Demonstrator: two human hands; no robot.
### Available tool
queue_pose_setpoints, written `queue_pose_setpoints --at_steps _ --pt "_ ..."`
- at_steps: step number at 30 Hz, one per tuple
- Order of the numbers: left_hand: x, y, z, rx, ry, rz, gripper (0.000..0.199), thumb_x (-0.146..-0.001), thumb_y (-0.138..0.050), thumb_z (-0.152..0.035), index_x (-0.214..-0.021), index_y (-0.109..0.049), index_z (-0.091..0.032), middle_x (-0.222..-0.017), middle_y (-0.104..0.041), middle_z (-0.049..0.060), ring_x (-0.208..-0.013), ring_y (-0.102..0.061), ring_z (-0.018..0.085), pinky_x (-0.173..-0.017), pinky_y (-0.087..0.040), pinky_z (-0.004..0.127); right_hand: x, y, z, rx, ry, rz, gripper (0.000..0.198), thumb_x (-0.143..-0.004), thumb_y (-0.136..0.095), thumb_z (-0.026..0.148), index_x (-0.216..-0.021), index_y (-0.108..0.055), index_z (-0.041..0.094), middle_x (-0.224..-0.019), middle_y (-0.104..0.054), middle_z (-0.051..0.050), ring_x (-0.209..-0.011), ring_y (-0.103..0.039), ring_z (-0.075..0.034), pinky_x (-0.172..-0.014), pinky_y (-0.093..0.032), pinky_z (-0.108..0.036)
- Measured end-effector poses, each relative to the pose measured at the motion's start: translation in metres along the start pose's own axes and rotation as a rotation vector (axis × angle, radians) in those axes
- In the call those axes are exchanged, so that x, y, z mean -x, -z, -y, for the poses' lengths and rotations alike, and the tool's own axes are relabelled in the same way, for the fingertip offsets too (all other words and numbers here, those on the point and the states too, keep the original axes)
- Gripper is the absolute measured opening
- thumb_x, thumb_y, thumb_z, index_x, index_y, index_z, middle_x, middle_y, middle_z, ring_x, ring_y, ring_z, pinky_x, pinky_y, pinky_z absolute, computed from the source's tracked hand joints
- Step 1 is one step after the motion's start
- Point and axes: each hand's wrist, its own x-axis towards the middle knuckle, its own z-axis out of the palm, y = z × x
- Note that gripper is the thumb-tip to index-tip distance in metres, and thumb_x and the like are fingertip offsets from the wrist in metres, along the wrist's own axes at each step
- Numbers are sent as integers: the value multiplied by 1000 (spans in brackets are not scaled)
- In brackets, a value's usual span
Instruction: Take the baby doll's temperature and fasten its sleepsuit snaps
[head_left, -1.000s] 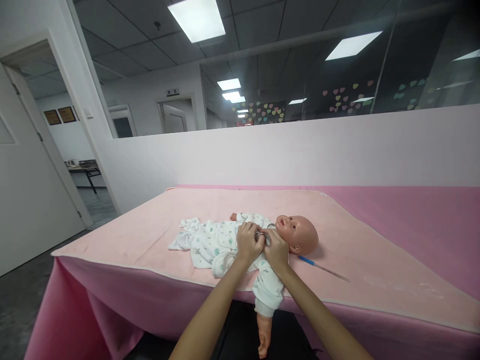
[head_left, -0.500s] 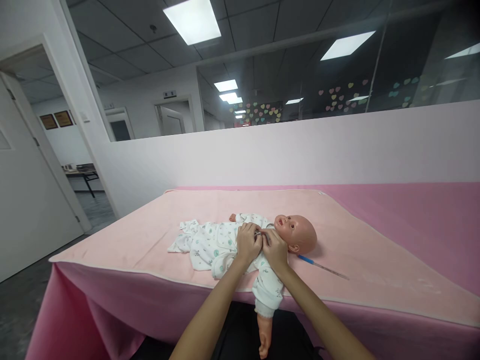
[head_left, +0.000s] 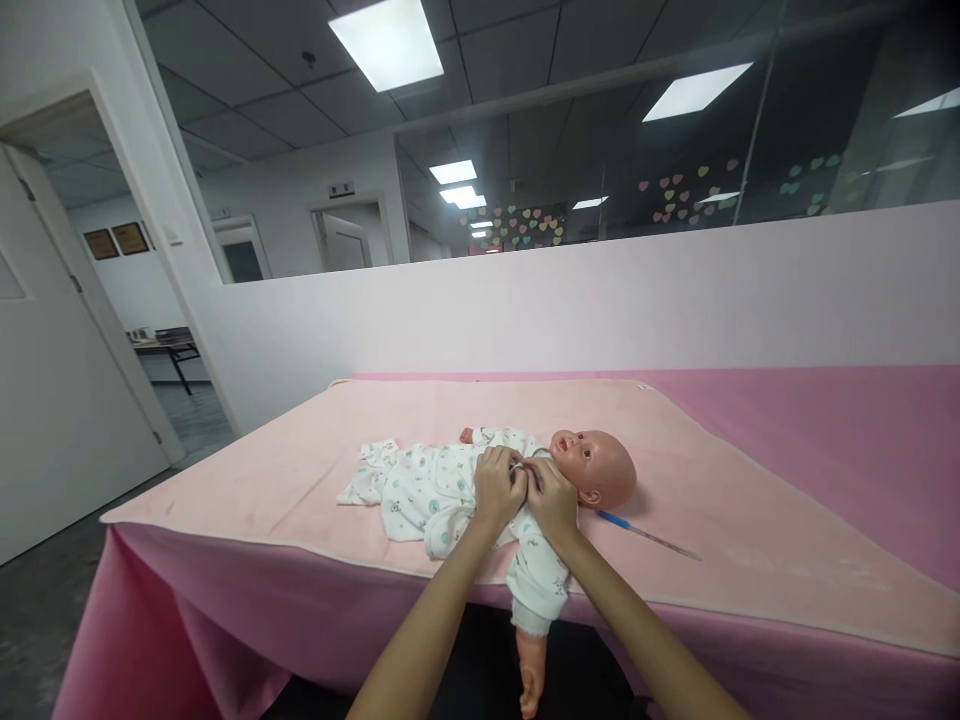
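A baby doll [head_left: 606, 470] lies on its back, head to the right, dressed in a white printed outfit [head_left: 424, 490]. One sleeved arm hangs over the table's front edge. Over the chest, just below the doll's neck, my left hand [head_left: 498, 488] is closed in a pinch on the cloth. My right hand [head_left: 553, 500] pinches the cloth close beside it, near the doll's chin. A small pale bit of the outfit shows between the fingertips; its detail is too small to tell.
A thin rod with a blue end [head_left: 615, 519] lies right of the doll's head. Beneath is a peach blanket [head_left: 262, 470] over a pink table cover [head_left: 862, 430]. A low white wall [head_left: 562, 310] with glass above stands behind. Left is an open door [head_left: 67, 350].
Almost nothing differs. Both hands stay at the doll's chest with their fingers pinched, and the whole view has shifted very slightly.
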Motion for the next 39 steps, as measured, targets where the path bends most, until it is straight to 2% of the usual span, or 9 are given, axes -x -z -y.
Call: queue_pose_setpoints --at_steps 13,19,23,31,35,39 --pt "3 -4 1 -94 -30 1 13 -77 -41 -14 -83 -53 -18 -83 -57 4 -81 -49 19 -74 -36 33 -2 0 1 19 -13 22 24 -83 -36 18 -86 -60 18 -81 -64 -4 -72 -57 -14 -65 -42 -24" --pt "4 -4 2 -94 -31 -31 12 -79 -41 -15 -81 -53 -18 -82 -57 4 -80 -49 18 -74 -36 33 -3 0 3 37 -35 2 23 -83 -36 17 -86 -59 19 -81 -65 -3 -71 -58 -14 -65 -41 -24" --pt "4 -3 2 -89 -20 -8 14 -80 -39 -16 -82 -52 -18 -82 -57 4 -81 -49 19 -74 -35 33 -4 1 2 37 -35 1 23 -83 -35 17 -86 -58 18 -82 -65 -3 -72 -58 -15 -65 -41 -24" --pt "4 -1 0 -101 -7 2 7 -75 -43 -15 -75 -48 -20 -79 -55 3 -80 -48 19 -72 -35 32 -4 1 2 33 -51 24 22 -82 -36 16 -82 -58 17 -79 -64 -4 -72 -57 -15 -65 -41 -23" --pt "7 4 -5 -74 28 -56 6 -75 -44 -16 -76 -49 -19 -80 -56 4 -80 -48 19 -74 -36 33 -5 3 4 40 -25 43 24 -81 -36 14 -81 -59 18 -80 -63 -4 -74 -56 -15 -66 -40 -24" --pt "20 19 -17 93 115 -199 12 -78 -40 -18 -78 -52 -20 -82 -57 3 -82 -51 18 -78 -39 34 -6 5 8 97 27 76 20 -77 -41 16 -83 -60 19 -83 -62 -4 -76 -56 -15 -66 -40 -23"
